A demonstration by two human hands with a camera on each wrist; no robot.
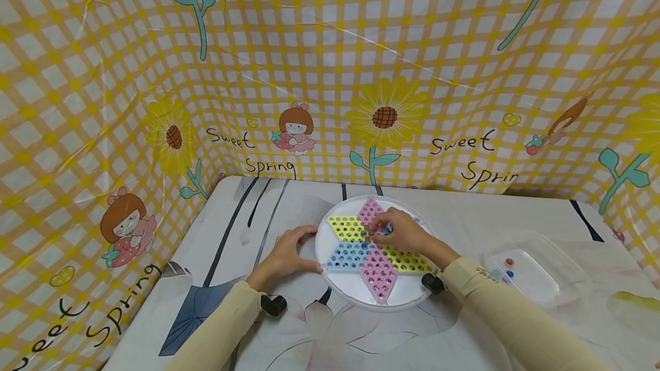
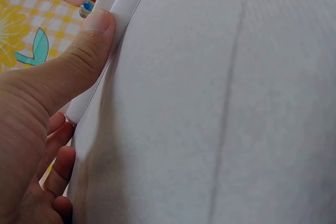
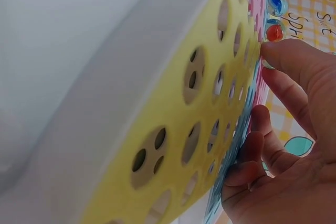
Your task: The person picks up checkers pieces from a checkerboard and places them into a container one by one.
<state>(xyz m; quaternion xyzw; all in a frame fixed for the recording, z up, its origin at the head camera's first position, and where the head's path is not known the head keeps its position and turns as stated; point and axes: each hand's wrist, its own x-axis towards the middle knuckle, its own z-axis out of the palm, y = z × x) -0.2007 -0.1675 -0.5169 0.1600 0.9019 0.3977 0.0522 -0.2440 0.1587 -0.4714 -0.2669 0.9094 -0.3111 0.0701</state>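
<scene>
A round white board (image 1: 356,293) with a star of pink, yellow and blue hole panels lies on the table. My left hand (image 1: 289,253) grips its left rim, thumb (image 2: 97,30) on top and fingers underneath. My right hand (image 1: 404,233) hovers over the star's centre with its fingertips (image 3: 281,56) drawn together on a small glass marble (image 3: 267,63), which they mostly hide. A blue marble (image 3: 276,2) and an orange marble (image 3: 274,32) sit in holes just beyond that fingertip. The yellow panel (image 3: 173,145) fills the right wrist view.
A clear plastic tray (image 1: 541,288) to the right of the board holds a few loose marbles (image 1: 509,262). A checked yellow curtain (image 1: 330,73) with flowers walls the table on three sides. The tablecloth (image 1: 232,216) is white with dark lines.
</scene>
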